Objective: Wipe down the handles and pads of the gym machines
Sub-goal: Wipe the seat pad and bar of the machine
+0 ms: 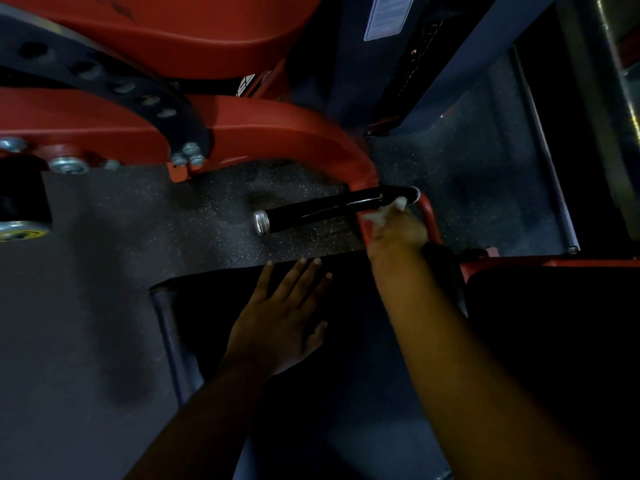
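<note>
The right arm reaches forward and a little leftward from the lower right, stretched nearly straight, so that the right hand (398, 228) meets the far end of the black handle (322, 209); its fingers are curled round a white cloth (384, 213), bunched against the grip where it joins the red frame (284, 133); the hand is slightly blurred, so the exact lie of each finger is hard to make out. The handle itself juts out to the left from a red bracket (431, 220), hanging above the speckled floor (207, 216), and it ends in a silver cap (261, 222); its black surface shines with a streak of light.

The left arm comes up from the bottom edge, and the left hand (277, 323) lies flat, palm down, on the dark seat pad (346, 341); the fingers are straight and spread, tips near the pad's far edge, the thumb out to the right; it grips nothing, only rests there.

A grey plate with a row of holes (104, 74) curves across the red frame at upper left.
</note>
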`<state>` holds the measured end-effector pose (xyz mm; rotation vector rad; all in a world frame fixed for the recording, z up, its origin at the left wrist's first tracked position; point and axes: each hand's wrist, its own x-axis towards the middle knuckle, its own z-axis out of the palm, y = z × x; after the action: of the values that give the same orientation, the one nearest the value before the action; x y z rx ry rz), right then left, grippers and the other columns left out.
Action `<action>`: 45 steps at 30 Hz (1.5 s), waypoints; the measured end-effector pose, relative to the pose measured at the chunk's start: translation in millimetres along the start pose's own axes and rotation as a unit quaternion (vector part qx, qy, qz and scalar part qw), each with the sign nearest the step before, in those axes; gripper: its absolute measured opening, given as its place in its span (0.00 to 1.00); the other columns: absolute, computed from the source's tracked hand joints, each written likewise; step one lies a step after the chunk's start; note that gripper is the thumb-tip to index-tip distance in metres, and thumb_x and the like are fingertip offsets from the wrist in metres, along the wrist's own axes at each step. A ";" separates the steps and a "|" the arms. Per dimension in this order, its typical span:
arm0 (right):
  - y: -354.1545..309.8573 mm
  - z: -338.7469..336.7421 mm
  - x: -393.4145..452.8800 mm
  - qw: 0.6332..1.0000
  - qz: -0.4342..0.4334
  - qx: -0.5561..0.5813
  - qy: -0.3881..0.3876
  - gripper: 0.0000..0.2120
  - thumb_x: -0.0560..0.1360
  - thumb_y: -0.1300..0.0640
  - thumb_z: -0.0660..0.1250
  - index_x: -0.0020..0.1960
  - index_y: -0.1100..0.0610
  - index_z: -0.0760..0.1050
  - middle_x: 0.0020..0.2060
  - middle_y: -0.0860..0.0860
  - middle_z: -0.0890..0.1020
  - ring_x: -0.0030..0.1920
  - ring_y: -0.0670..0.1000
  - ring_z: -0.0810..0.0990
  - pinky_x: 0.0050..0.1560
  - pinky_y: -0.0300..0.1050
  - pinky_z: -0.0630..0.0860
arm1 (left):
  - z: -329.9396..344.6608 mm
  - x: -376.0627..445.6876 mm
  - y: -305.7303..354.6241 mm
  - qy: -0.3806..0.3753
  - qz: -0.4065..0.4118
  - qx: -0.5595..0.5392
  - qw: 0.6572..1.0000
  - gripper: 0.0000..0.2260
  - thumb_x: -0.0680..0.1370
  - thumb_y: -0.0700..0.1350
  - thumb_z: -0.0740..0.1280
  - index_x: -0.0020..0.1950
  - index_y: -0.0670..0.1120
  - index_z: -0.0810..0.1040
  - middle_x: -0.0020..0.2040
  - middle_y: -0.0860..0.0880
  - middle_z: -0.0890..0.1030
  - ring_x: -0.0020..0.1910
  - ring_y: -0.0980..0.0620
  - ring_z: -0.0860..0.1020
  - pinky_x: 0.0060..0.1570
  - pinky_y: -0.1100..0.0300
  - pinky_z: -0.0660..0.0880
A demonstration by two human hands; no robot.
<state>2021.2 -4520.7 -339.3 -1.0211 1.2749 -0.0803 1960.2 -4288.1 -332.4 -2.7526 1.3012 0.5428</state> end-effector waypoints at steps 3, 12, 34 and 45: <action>-11.1 -1.7 9.4 0.991 -0.060 -0.002 0.117 0.15 0.84 0.60 0.60 0.69 0.62 0.74 0.38 0.46 0.76 0.27 0.41 0.78 0.33 0.37 0.77 | 0.0 -0.6 0.5 0.000 0.000 0.004 1.000 0.34 0.82 0.64 0.53 0.85 0.49 0.55 0.85 0.45 0.50 0.84 0.46 0.50 0.77 0.33 0.52; 34.0 -8.4 -47.7 0.850 -0.420 -0.311 -0.069 0.13 0.80 0.69 0.65 0.61 0.60 0.82 0.64 0.56 0.81 0.69 0.50 0.76 0.71 0.44 0.71 | -0.4 -0.1 0.3 -0.009 0.001 -0.007 1.000 0.34 0.82 0.64 0.54 0.84 0.49 0.56 0.85 0.45 0.51 0.84 0.46 0.49 0.77 0.33 0.53; -2.0 2.3 14.0 0.627 -0.513 -0.566 -0.154 0.21 0.75 0.71 0.63 0.63 0.56 0.81 0.57 0.55 0.84 0.60 0.60 0.80 0.76 0.64 0.62 | -0.8 -0.8 0.9 0.013 0.001 -0.010 1.000 0.33 0.82 0.63 0.55 0.84 0.49 0.58 0.85 0.44 0.53 0.84 0.46 0.51 0.76 0.33 0.54; -22.0 63.0 -23.7 0.532 -0.414 -0.664 -0.324 0.18 0.87 0.46 0.50 0.55 0.53 0.75 0.37 0.44 0.75 0.44 0.50 0.77 0.60 0.51 0.70 | 2.9 -1.6 0.5 0.013 0.003 -0.008 1.000 0.33 0.82 0.63 0.54 0.84 0.49 0.57 0.84 0.45 0.54 0.84 0.45 0.52 0.77 0.33 0.53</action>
<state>2074.3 -4483.4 -310.9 -2.5936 -0.2308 0.6142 1958.1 -4286.7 -334.5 -2.7788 1.3167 0.5235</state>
